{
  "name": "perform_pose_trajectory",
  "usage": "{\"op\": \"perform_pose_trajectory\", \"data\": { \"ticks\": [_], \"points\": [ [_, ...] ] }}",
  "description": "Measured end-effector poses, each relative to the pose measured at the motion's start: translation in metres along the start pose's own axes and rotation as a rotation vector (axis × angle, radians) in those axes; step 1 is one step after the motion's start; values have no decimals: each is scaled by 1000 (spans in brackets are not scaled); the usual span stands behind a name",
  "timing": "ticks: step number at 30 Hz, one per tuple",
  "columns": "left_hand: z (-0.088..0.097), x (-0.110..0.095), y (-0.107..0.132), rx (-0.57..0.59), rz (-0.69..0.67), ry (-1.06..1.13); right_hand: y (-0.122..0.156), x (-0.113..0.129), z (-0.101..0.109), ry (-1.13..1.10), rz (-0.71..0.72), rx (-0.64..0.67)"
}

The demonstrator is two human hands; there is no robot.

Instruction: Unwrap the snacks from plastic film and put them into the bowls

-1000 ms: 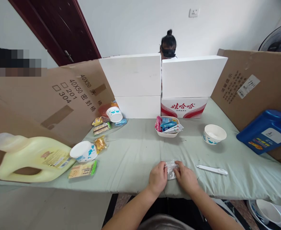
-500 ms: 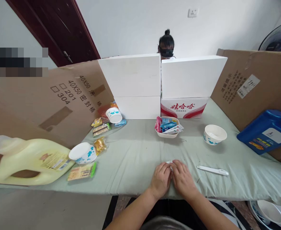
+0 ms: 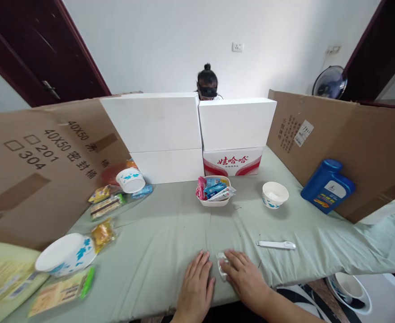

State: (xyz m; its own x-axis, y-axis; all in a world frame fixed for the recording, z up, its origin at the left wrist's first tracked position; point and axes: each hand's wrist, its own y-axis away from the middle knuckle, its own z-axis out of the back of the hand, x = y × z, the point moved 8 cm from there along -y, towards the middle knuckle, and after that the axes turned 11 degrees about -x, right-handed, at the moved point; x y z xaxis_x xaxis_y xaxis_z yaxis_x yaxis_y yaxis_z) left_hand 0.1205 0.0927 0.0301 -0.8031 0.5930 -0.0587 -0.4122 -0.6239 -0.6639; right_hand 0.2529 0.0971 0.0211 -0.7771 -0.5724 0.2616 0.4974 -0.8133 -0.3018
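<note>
On the green cloth [image 3: 160,251]: one small clear wrapper [image 3: 221,264], partly under my right hand [image 3: 246,277], fingers loosely extended; left hand [image 3: 197,281] flat, grasping nothing; step, seemingly, pressing down; any lift calls for a pinch.

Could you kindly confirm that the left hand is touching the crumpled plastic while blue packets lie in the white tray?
No: the head view shows the right hand, not the left hand, touching the crumpled plastic; the blue packets do lie in the white tray.

ctn [image 3: 62,179]: 40X50, 201, 304, bx [image 3: 232,162]: 娃哈哈
</note>
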Motion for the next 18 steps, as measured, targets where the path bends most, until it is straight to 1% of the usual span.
{"op": "perform_pose_trajectory", "data": {
  "ticks": [2,3,4,5,6,8,9,10,11,12,13,15,18],
  "points": [
    [0,0,2,-30,-33,-18,10,-5,10,-76,9,4],
    [0,-1,2,-47,-46,-27,13,-13,18,-104,6,-11],
    [0,-1,1,-64,-58,-37,13,-26,31,-114,-15,-51],
    [0,-2,1,-77,-69,-46,10,-45,49,-101,-53,-118],
    [0,-2,0,-87,-77,-58,4,-67,70,-65,-102,-206],
    [-1,-2,-1,-96,-88,-85,-12,-119,120,73,-221,-385],
    [-1,-2,0,-98,-95,-100,-21,-145,142,168,-297,-426],
    [-2,-2,0,-101,-105,-116,-32,-173,157,271,-402,-378],
    [-3,-2,1,-100,-114,-136,-40,-202,165,362,-527,-261],
    [-5,-1,2,-98,-124,-156,-50,-223,173,387,-585,-209],
    [-7,0,4,-100,-136,-175,-58,-241,176,404,-635,-146],
    [-12,0,7,-111,-163,-204,-70,-268,169,390,-706,-1],
    [-19,1,12,-126,-151,-236,-79,-291,139,331,-767,233]
  ]
}}
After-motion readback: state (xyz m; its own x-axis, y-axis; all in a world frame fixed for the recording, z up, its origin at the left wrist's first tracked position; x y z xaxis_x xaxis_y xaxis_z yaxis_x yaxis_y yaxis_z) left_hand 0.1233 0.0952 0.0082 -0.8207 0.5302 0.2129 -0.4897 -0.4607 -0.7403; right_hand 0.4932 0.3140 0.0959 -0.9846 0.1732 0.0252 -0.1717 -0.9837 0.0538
